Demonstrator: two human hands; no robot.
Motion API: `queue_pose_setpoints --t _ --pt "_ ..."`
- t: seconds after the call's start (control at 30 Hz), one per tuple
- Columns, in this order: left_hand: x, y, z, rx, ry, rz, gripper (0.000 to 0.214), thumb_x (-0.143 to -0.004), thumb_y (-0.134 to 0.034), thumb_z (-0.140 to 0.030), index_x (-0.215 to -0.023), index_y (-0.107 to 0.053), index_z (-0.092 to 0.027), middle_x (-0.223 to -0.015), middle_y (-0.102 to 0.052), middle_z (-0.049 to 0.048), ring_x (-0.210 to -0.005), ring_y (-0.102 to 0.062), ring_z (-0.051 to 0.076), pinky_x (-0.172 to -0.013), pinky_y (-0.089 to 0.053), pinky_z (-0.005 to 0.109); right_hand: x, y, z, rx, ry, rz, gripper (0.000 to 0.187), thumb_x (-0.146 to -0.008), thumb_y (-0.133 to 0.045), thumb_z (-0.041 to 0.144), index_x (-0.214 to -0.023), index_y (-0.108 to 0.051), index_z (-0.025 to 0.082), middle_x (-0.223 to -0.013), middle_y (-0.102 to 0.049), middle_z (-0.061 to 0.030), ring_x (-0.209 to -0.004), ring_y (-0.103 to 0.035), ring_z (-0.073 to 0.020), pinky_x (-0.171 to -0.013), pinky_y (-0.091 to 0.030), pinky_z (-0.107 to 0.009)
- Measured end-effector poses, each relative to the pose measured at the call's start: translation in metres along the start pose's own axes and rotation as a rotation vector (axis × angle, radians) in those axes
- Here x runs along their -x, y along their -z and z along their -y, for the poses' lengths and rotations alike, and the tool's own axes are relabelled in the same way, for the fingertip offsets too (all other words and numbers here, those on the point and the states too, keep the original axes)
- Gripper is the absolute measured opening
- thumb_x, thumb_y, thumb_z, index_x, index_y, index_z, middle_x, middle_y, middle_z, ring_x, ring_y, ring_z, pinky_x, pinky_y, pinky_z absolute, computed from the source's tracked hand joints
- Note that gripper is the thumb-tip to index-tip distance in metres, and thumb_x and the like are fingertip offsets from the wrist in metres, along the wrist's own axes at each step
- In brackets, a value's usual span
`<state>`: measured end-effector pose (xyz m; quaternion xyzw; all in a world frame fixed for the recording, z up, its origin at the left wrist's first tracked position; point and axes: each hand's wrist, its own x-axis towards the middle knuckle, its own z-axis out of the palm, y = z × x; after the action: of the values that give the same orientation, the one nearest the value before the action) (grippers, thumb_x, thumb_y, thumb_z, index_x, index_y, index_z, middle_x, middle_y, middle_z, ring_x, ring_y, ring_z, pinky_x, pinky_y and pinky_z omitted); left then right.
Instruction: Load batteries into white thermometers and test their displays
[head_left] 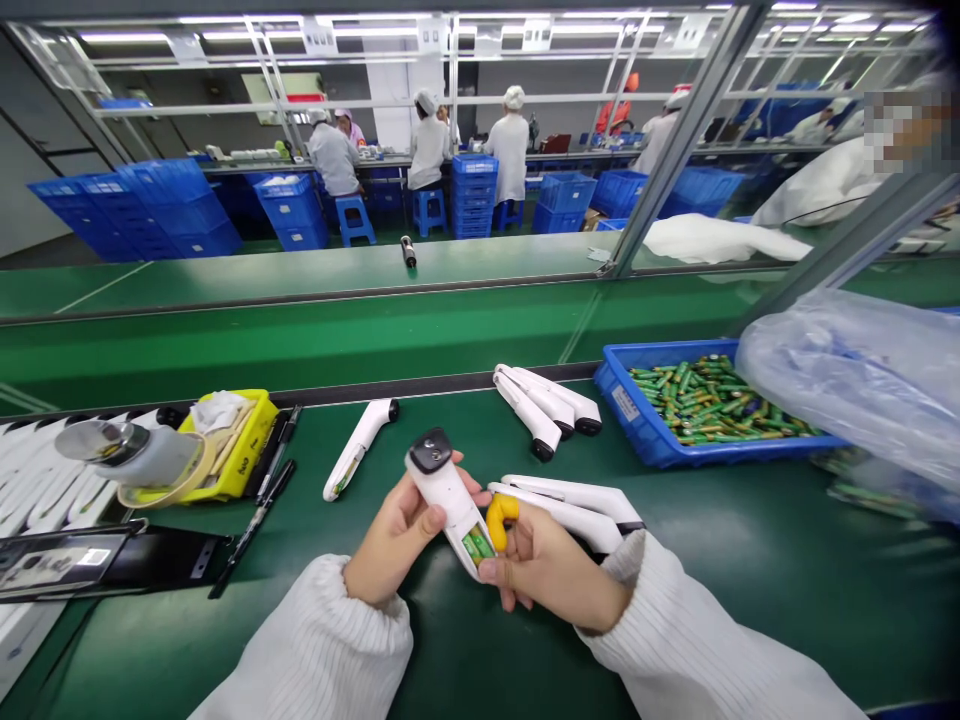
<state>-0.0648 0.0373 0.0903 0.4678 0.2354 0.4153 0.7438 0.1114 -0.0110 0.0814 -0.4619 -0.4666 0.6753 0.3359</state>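
Observation:
My left hand (397, 532) grips a white handheld device (444, 492) with a dark head, shaped like a forehead thermometer. It is tilted, with its head up and to the left. Near its lower end the battery compartment is uncovered, and green batteries (478, 545) lie inside. My right hand (544, 565) has a yellow finger cot (500, 518) on one finger and pinches the device's lower end between thumb and fingers. Just behind the right hand rest more white devices (577, 505). Another white device (361, 450) lies to the left, its compartment uncovered.
A blue tray (637, 430) of green batteries stands at right, partly under a clear plastic bag (847, 370). Three white devices (551, 405) lie beside it. A yellow bin (255, 440), a bottle (150, 460) and pens (255, 520) sit left. Several people work beyond the conveyor (300, 270).

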Motion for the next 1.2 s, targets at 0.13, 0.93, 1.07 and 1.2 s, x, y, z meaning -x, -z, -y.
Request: queue_pose_setpoints --t 0.13,0.93,1.07,1.2 --pt "-0.002 0.0 0.0 -0.011 0.07 -0.021 0.045 -0.083 -0.062 -0.04 -0.124 -0.054 -0.025 -0.108 -0.063 0.0084 -0.1 -0.064 0.028 -0.08 -0.053 0.037 0.001 -0.011 -0.004 0.077 0.049 -0.03 0.046 -0.072 -0.071 0.044 -0.101 -0.045 0.019 -0.069 -0.055 0.0038 -0.046 -0.05 -0.0079 -0.041 -0.037 -0.019" --pt "-0.027 0.034 0.001 -1.858 -0.277 -0.469 0.055 -0.094 -0.027 -0.031 -0.145 -0.025 -0.009 -0.132 -0.047 0.0261 -0.111 -0.052 0.042 -0.085 -0.044 0.053 -0.001 0.227 0.065 1.362 -0.137 -0.628 0.025 -0.091 -0.054 0.021 -0.113 -0.057 0.01 -0.108 -0.062 -0.0104 -0.098 -0.059 -0.019 -0.09 -0.046 -0.036" --pt "-0.055 -0.002 0.01 -1.759 -0.361 -0.27 0.048 -0.094 -0.029 -0.032 -0.137 -0.042 -0.014 -0.133 -0.046 0.0223 -0.107 -0.055 0.038 -0.081 -0.047 0.048 0.001 0.225 0.067 1.339 -0.144 -0.635 0.027 -0.092 -0.054 0.031 -0.111 -0.057 0.012 -0.106 -0.062 -0.0079 -0.094 -0.061 -0.018 -0.085 -0.05 -0.038" --pt "-0.088 -0.046 0.019 -1.434 -0.115 0.08 0.045 -0.093 -0.032 -0.034 -0.135 -0.046 -0.027 -0.131 -0.044 0.0139 -0.088 -0.063 0.027 -0.075 -0.049 0.04 0.0 0.226 0.063 1.32 -0.164 -0.656 0.026 -0.092 -0.055 0.032 -0.11 -0.058 0.013 -0.107 -0.061 -0.0078 -0.096 -0.06 -0.019 -0.086 -0.05 -0.04"
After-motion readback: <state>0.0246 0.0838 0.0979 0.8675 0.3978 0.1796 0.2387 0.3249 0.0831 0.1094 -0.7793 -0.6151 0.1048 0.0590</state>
